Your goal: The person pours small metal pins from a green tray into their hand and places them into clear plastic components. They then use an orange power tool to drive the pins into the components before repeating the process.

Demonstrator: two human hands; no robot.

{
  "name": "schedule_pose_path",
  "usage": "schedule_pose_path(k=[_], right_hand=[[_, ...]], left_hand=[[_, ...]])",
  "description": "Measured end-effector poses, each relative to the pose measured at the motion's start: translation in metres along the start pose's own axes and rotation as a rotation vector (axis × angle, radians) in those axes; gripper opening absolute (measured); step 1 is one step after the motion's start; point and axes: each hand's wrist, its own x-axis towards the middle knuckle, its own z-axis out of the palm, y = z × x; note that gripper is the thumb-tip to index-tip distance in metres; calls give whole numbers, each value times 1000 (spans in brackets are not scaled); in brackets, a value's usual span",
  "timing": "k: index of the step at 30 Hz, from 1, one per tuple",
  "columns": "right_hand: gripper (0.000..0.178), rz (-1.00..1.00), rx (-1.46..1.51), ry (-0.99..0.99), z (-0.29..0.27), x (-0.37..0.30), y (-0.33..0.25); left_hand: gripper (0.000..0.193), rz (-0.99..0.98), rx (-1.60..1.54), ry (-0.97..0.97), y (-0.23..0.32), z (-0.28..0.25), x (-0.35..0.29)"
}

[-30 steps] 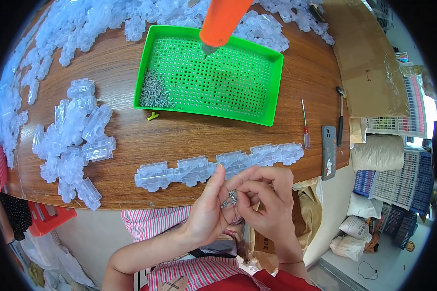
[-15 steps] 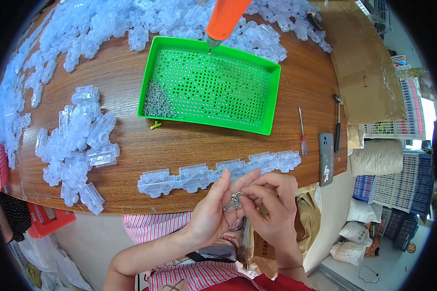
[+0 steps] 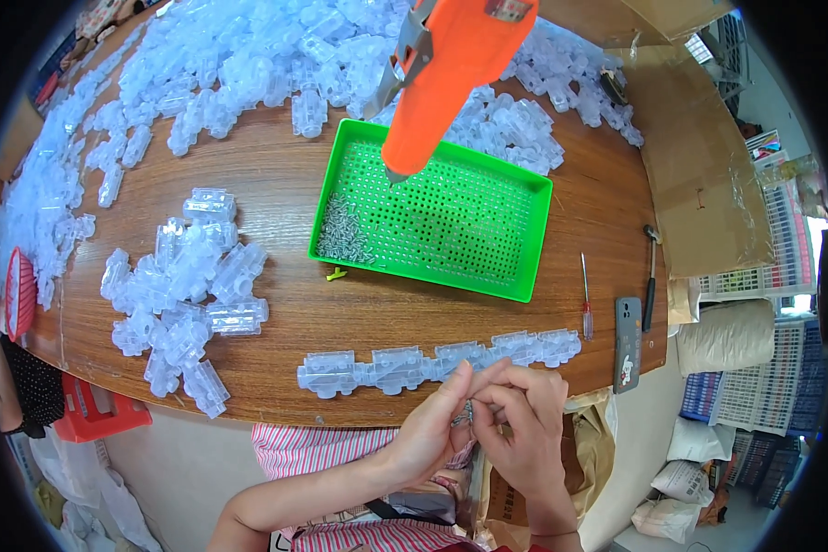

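Observation:
My left hand [image 3: 430, 437] is cupped around a few small silvery screws [image 3: 463, 415], its thumb raised. Over that palm, the thumb and fingers of my right hand [image 3: 527, 425] are pinched together; its fingertips and anything between them are mostly hidden. Just beyond both hands, a row of clear plastic housings [image 3: 396, 370] lies along the near table edge. Farther off stands a green perforated tray [image 3: 430, 279], with a heap of similar screws [image 3: 342, 232] in its left corner. An orange power screwdriver [image 3: 451, 83] hangs tip down above the tray.
A loose pile of clear housings [image 3: 189, 304] lies to the left, and a larger heap [image 3: 239, 60] covers the far side. Right of the tray are a screwdriver [image 3: 587, 313], a phone [image 3: 626, 345] and a hammer [image 3: 650, 281]. A small yellow piece [image 3: 337, 274] lies before the tray.
The view has shifted, so the table things appear farther right and lower. My hands have drawn closer together, and the screws in my left palm are more covered. More of the orange screwdriver shows.

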Motion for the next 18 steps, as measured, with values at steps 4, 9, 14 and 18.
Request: schedule_pose_path(k=[4, 9, 14, 18], right_hand=[[18, 46, 161, -29, -3, 3, 5], [22, 94, 169, 86, -7, -1, 12], [22, -22, 55, 9, -12, 1, 9], [19, -5, 94, 5, -11, -2, 10]], left_hand=[[60, -38, -100, -41, 5, 1, -4], [42, 66, 99, 94, 2, -6, 3], [24, 125, 310, 97, 0, -13, 3], [24, 105, 309, 100, -1, -15, 0]])
